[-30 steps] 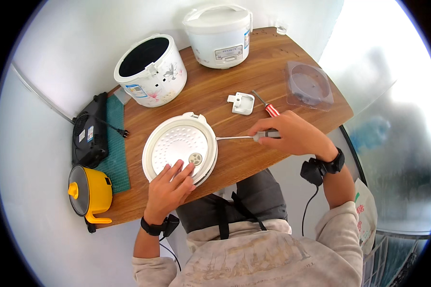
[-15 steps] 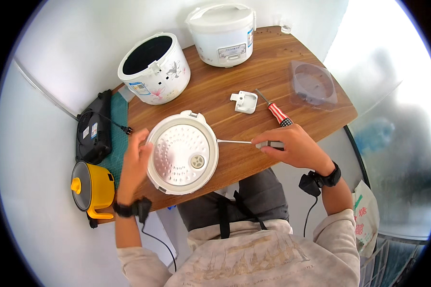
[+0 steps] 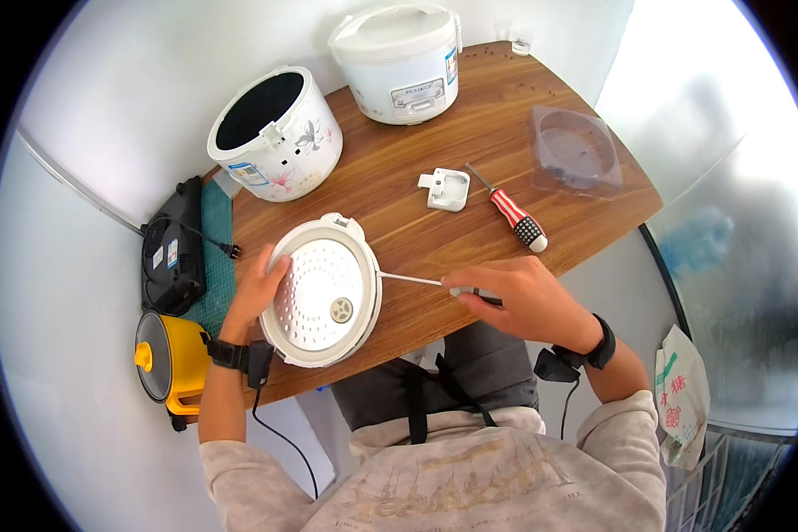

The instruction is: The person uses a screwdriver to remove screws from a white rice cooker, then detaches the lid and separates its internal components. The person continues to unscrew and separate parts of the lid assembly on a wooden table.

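Observation:
A round white rice cooker lid [image 3: 350, 266] with a perforated metal inner plate lies near the table's front edge, tilted a little. My left hand [image 3: 259, 291] grips its left rim, the fingers reaching over onto the plate. In my right hand [image 3: 528, 297] is a screwdriver [image 3: 412, 279] with a long thin shaft and a greyish handle; its tip meets the lid's right edge. Beyond it lie a small white plastic part [image 3: 446, 190] and a second screwdriver [image 3: 516, 217] with a red, white and dark patterned handle.
A lidless rice cooker body [image 3: 315, 151] and a closed white rice cooker [image 3: 399, 80] stand at the back. Rightward is a clear plastic tray [image 3: 576, 151]. On the left are a black appliance [image 3: 176, 253] with a plug, a green mat [image 3: 217, 239] and a yellow pot [image 3: 186, 355].
My left hand, raised beside the lid before, now holds its rim. The lid has tilted and shifted slightly left. My right hand and its screwdriver moved left and nearer to me.

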Demonstrator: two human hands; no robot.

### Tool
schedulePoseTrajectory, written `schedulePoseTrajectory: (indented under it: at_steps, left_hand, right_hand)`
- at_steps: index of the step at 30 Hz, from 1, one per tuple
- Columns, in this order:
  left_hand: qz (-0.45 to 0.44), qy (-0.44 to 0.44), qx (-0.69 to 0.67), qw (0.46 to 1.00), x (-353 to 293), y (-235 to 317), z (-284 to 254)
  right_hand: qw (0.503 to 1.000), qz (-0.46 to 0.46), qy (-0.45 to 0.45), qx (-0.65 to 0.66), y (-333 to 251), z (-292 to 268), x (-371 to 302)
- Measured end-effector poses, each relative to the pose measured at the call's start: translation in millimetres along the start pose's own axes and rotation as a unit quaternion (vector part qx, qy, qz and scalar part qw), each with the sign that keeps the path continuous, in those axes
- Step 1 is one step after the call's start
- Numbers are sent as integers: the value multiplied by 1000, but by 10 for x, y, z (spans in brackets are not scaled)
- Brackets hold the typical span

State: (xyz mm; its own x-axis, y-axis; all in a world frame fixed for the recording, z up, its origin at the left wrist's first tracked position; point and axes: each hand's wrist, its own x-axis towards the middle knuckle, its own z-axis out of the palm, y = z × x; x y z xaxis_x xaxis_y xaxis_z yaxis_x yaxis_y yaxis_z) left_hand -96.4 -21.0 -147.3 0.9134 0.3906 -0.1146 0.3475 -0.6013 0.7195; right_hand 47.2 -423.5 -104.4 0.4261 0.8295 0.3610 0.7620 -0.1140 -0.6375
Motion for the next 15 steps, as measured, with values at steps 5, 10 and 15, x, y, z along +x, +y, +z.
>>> schedulePoseTrajectory:
  at_steps: [5,10,15]
  left_hand:
    - [52,14,-4,999,-30,-112,13]
    - [48,41,-22,998,-74,-139,62]
    - [36,62,-49,996,-87,-151,90]
  right_hand:
    - [997,-5,-27,-66,-111,-46,42]
    - [990,101,-88,30,27,-168,192]
    - [988,101,-48,108,109,-120,193]
